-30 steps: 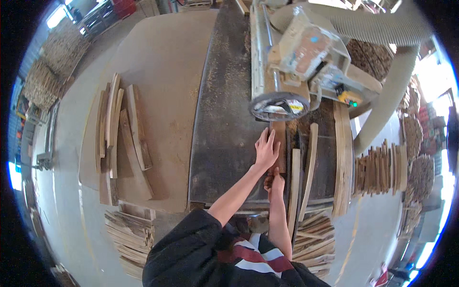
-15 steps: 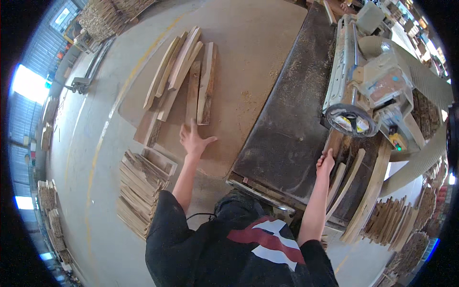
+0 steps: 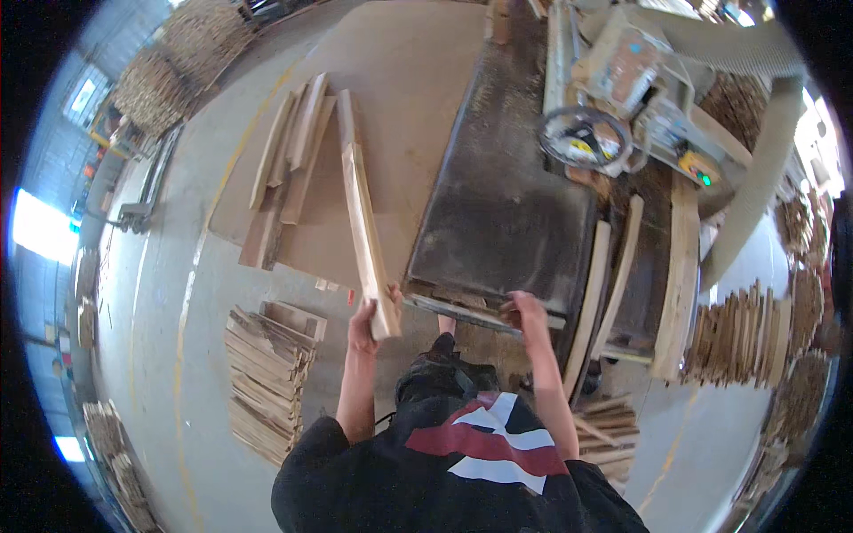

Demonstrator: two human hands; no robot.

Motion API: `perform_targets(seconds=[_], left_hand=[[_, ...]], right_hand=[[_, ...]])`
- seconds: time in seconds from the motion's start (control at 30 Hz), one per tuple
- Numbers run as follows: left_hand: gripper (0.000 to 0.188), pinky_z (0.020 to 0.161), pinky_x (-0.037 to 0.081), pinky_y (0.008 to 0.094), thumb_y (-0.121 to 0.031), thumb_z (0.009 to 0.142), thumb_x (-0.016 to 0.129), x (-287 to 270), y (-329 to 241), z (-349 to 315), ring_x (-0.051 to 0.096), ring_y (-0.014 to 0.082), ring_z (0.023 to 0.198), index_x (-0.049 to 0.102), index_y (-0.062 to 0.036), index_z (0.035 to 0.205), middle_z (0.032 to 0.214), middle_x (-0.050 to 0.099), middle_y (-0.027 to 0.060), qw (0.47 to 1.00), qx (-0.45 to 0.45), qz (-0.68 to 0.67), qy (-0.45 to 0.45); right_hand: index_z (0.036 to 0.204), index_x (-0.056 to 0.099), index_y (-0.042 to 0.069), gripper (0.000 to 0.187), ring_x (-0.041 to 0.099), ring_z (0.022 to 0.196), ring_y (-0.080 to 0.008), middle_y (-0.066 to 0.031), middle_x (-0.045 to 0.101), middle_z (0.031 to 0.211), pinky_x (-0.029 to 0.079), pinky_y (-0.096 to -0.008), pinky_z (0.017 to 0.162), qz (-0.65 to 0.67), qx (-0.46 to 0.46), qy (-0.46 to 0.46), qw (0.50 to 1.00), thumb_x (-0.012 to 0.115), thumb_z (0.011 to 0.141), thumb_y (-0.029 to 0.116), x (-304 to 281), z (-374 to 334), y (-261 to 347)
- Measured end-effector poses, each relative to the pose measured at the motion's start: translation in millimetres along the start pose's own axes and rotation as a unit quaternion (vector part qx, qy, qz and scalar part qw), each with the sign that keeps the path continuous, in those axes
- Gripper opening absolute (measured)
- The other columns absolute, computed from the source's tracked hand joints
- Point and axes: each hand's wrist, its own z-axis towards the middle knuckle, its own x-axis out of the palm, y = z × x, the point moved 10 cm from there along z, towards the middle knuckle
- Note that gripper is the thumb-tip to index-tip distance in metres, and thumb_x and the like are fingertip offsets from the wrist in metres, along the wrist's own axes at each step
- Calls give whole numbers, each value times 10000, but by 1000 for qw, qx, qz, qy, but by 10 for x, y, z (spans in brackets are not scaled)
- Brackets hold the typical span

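Observation:
My left hand (image 3: 371, 322) is closed around the near end of a long squared wooden board (image 3: 362, 213). The board slants up and away, its far part over the brown panel (image 3: 400, 89). My right hand (image 3: 526, 313) is just above the near edge of the dark machine table (image 3: 506, 204), fingers loosely bent and apart, nothing visible in them. Beyond it, a piece of wood (image 3: 588, 182) shows beneath the machine's black handwheel (image 3: 585, 139). Two narrow wood strips (image 3: 586, 306) (image 3: 620, 275) lie to the right of my right hand.
Several boards (image 3: 293, 151) lie on the brown panel at left. A stack of thin strips (image 3: 262, 382) stands at my near left, another stack (image 3: 737, 338) at right. A thick beam (image 3: 677, 275) runs along the machine's right side. A ribbed grey hose (image 3: 755, 186) hangs beside it.
My left hand has taken hold of a board from the panel and drawn its end nearer. My right hand has let go of the wood by the handwheel and come back left.

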Motion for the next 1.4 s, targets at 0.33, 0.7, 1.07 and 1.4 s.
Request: perform_targets(seconds=[0.33,0.7,1.07,1.4], left_hand=[[839,877,546,355,-174,945,702,212,1743,-73,639,194,1098,200,-107,1615,1238,656,138,757,-213,604,132],[559,1168,192,578,-354,975,571,1074,3072,782,156,437,1501,492,-22,1417,1597,221,265,371,158,904,144],[551,1183,230,515,-245,1007,481,1437,3412,2211,286,369,1484,405,104,1426,1551,368,237,476,196,857,18],[449,1122,339,504,-232,977,541,2007,3029,3204,437,378,1374,520,70,1308,1399,524,238,527,231,815,64]], right_hand=[[1379,499,13,546,687,1032,-217,-119,674,1170,571,-337,829,-74,44,296,951,604,1009,401,671,-1367,-639],[1112,608,100,332,600,786,-159,-27,622,935,516,-285,667,423,134,-49,895,619,1000,412,-375,-798,-1216],[818,566,109,447,467,445,-140,-17,522,570,310,-301,427,219,55,-229,947,518,1039,495,-727,-69,-211],[761,525,165,396,433,446,-90,46,448,566,285,-255,386,332,78,-323,883,624,993,470,-869,818,182]])
